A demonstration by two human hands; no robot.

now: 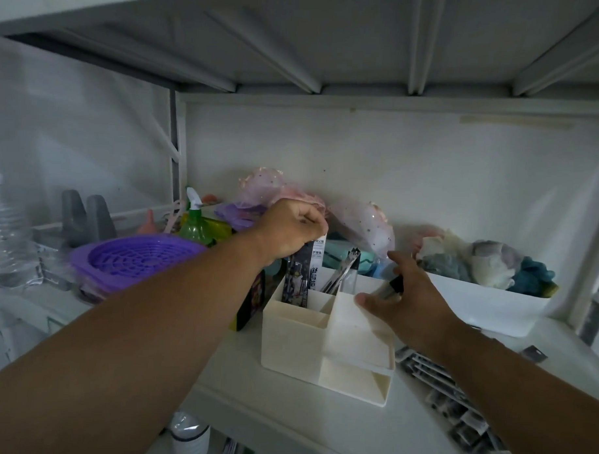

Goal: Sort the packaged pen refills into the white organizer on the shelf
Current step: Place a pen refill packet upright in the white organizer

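The white organizer stands on the shelf and serves as the landmark here. Above its back-left compartment, the left hand pinches the top edge of a refill packet with curled fingers. The packet stands nearly upright, its long axis vertical, its lower end down inside that compartment. Its face carries dark artwork and a white strip with printed characters, too small to read. In the compartment just right of it, another clear packet of refills leans, top end tilted up and to the right.

At the organizer's right side, the right hand grasps a small dark-capped item, blurred; its thumb lies against the organizer's upper right edge. To the right of the organizer, more packaged refills lie flat in a loose pile on the shelf.

Left of the organizer sits a purple basket; behind that, a green spray bottle. Right of the organizer, behind the hand, stands a white bin of fabric pieces.
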